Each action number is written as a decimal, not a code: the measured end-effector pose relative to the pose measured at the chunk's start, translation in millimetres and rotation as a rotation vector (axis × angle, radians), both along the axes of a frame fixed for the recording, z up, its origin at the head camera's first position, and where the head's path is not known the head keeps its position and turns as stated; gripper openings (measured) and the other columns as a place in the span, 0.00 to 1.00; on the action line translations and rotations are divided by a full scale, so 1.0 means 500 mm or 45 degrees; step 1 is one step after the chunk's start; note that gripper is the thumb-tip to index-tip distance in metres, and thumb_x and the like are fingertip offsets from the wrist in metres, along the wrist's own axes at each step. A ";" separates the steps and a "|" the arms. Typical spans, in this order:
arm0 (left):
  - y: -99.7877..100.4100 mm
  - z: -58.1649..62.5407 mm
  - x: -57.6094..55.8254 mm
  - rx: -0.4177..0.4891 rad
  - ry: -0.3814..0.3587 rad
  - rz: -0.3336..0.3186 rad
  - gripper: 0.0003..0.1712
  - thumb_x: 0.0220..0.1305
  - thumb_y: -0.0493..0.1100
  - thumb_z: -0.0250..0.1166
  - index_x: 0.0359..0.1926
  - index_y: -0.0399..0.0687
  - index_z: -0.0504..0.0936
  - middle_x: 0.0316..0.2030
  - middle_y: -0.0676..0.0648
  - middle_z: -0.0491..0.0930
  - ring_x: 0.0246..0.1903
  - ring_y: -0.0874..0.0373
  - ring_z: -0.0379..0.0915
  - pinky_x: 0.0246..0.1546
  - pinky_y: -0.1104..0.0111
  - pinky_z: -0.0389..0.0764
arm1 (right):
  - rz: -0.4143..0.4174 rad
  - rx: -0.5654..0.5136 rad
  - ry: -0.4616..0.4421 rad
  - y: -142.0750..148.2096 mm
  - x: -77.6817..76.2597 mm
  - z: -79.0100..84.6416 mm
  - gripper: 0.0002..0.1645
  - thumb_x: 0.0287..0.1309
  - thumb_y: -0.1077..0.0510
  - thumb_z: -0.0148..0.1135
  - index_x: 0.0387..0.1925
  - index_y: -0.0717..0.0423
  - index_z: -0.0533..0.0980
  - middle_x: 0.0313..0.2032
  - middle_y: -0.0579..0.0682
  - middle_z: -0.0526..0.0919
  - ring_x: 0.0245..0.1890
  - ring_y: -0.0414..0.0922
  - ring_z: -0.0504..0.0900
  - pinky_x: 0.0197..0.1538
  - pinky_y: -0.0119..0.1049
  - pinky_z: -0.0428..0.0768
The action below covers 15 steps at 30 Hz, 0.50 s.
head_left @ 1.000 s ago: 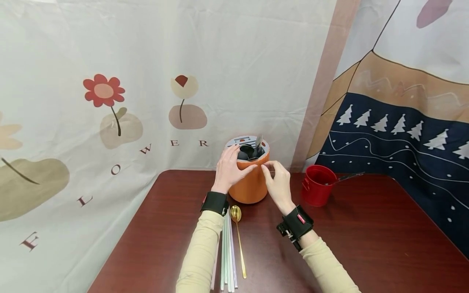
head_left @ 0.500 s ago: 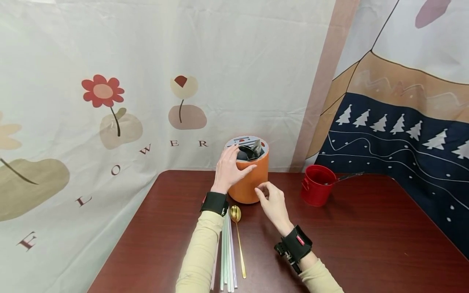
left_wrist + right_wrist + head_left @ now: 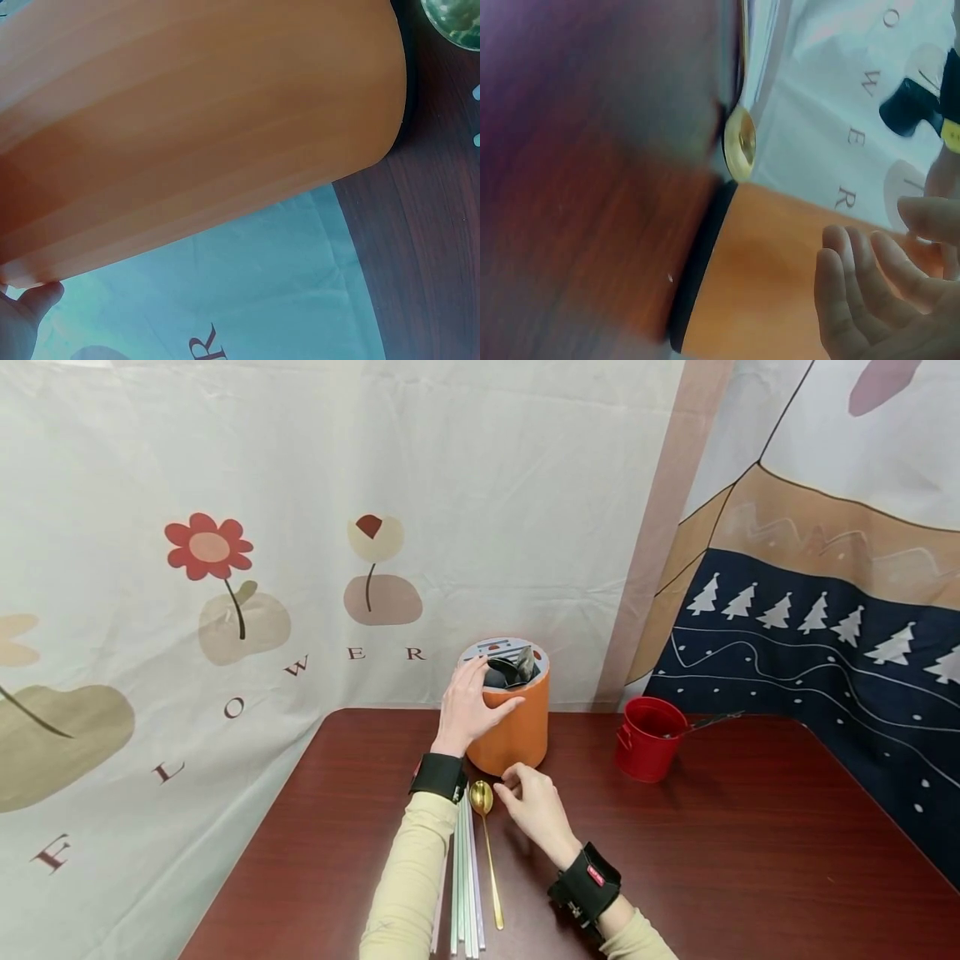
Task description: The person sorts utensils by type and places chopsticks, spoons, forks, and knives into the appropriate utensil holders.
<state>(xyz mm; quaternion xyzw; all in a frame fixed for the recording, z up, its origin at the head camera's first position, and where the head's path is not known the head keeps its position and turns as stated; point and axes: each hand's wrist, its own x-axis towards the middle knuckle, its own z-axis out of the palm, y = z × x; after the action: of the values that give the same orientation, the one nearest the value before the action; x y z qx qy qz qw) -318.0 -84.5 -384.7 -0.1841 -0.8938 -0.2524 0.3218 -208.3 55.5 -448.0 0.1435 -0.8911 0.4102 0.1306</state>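
In the head view, my left hand point(image 3: 465, 706) holds the upper side of an orange utensil holder point(image 3: 517, 731), fingers at the rim and thumb across its front. A black ladle-like head point(image 3: 504, 670) and a silver utensil head point(image 3: 527, 665) show inside. The left wrist view is mostly filled by the holder's orange wall point(image 3: 202, 120). My right hand point(image 3: 534, 806) hovers low before the holder, its fingertips just right of the bowl of a gold spoon point(image 3: 482, 797). Its fingers point(image 3: 847, 285) are loosely bent with nothing between them in the right wrist view.
Long pastel sticks point(image 3: 468, 877) lie left of the spoon, partly under my left forearm. A red bucket point(image 3: 648, 747) with a utensil handle point(image 3: 716, 721) leaning out stands to the right. Behind the dark wooden table point(image 3: 750, 835) hangs a printed cloth point(image 3: 525, 510).
My right hand has come down from the holder's rim to beside the gold spoon's bowl. The silver utensil's head sits slightly lower and further left. My left hand stays put.
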 end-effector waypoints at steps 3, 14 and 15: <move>0.000 -0.001 0.000 -0.006 0.009 0.003 0.46 0.49 0.67 0.67 0.62 0.42 0.72 0.64 0.43 0.71 0.66 0.48 0.62 0.65 0.55 0.67 | 0.015 0.067 0.002 -0.012 0.008 -0.007 0.08 0.56 0.56 0.65 0.34 0.56 0.77 0.28 0.46 0.81 0.25 0.36 0.78 0.29 0.27 0.75; -0.001 0.001 0.003 -0.008 -0.012 0.007 0.46 0.50 0.67 0.66 0.62 0.43 0.72 0.64 0.43 0.70 0.67 0.48 0.62 0.66 0.56 0.67 | 0.074 0.324 -0.199 -0.039 0.037 -0.029 0.13 0.51 0.51 0.68 0.30 0.56 0.76 0.21 0.44 0.77 0.19 0.38 0.74 0.22 0.31 0.69; -0.001 0.001 0.004 -0.007 -0.014 0.007 0.46 0.50 0.68 0.66 0.62 0.43 0.72 0.64 0.43 0.70 0.67 0.48 0.62 0.66 0.56 0.66 | 0.074 0.339 -0.203 -0.040 0.040 -0.030 0.13 0.50 0.51 0.69 0.29 0.56 0.76 0.20 0.44 0.77 0.19 0.39 0.74 0.22 0.32 0.69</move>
<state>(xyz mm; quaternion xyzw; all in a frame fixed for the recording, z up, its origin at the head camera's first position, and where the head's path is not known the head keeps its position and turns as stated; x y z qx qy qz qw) -316.2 -84.9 -384.1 -0.1812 -0.8967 -0.2501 0.3172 -188.6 35.4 -463.1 0.1522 -0.9406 0.3021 0.0274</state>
